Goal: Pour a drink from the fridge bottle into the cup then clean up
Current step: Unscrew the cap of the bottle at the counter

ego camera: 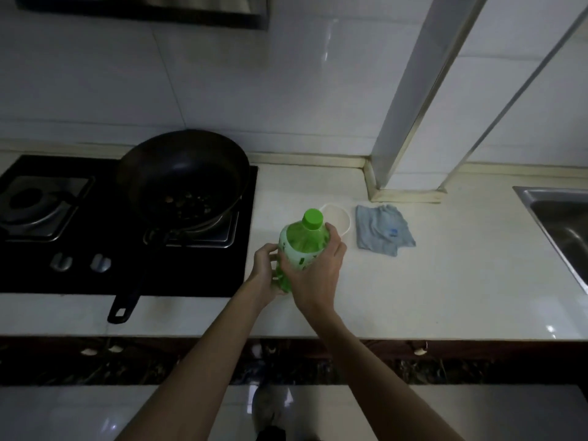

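A green plastic bottle [302, 241] with a green cap on and a white label stands upright on the white counter [413, 291]. My left hand [265, 268] grips its lower body from the left. My right hand [318, 268] wraps round its middle from the right, thumb up near the shoulder. Just behind the bottle sits a white cup [339, 218], partly hidden by the cap and my right hand. A crumpled blue-grey cloth [381, 232] lies right of the cup.
A black gas hob [63, 275] fills the counter's left, with a dark frying pan [183, 176] holding food, its handle pointing at the front edge. A steel sink [560, 224] is at the far right. A white pillar [410, 183] rises behind the cloth.
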Action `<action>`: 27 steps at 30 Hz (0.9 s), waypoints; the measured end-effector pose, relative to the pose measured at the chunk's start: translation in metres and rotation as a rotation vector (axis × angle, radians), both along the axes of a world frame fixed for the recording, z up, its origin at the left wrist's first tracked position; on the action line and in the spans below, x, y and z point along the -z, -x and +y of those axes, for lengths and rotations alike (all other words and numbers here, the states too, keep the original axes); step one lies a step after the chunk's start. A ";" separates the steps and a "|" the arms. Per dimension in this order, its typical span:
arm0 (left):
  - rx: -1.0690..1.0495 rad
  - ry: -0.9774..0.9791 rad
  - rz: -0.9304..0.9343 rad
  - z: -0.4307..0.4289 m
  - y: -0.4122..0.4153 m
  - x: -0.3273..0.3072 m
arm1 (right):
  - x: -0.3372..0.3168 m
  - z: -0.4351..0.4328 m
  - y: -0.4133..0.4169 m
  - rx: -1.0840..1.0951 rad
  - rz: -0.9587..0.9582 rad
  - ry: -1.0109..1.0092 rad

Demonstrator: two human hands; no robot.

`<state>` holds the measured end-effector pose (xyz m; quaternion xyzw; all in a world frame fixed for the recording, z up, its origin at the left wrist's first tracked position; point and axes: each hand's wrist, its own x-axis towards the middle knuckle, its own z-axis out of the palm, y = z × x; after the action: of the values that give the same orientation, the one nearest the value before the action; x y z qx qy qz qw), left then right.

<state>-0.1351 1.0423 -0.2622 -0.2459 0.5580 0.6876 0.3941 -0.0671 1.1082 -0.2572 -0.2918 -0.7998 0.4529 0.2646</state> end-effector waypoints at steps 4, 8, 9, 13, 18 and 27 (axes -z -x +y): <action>-0.001 -0.006 -0.012 0.008 0.005 0.022 | 0.019 0.006 0.006 0.015 -0.043 -0.021; 0.011 -0.039 0.012 0.015 0.009 0.043 | 0.034 0.012 0.007 -0.001 -0.069 -0.016; 0.013 -0.046 0.029 0.017 0.009 0.048 | 0.038 0.013 0.007 -0.008 -0.072 -0.009; 0.033 -0.025 0.111 0.022 0.010 0.059 | 0.043 0.019 0.011 -0.017 -0.053 -0.002; 0.008 -0.026 0.158 0.026 0.013 0.070 | 0.046 0.019 0.018 -0.029 -0.063 0.006; -0.058 -0.017 0.196 0.022 0.019 0.086 | 0.052 0.021 0.025 -0.045 -0.083 0.025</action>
<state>-0.1542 1.0645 -0.3481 -0.1902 0.5806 0.7243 0.3195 -0.0924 1.1294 -0.3097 -0.2954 -0.8108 0.4561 0.2174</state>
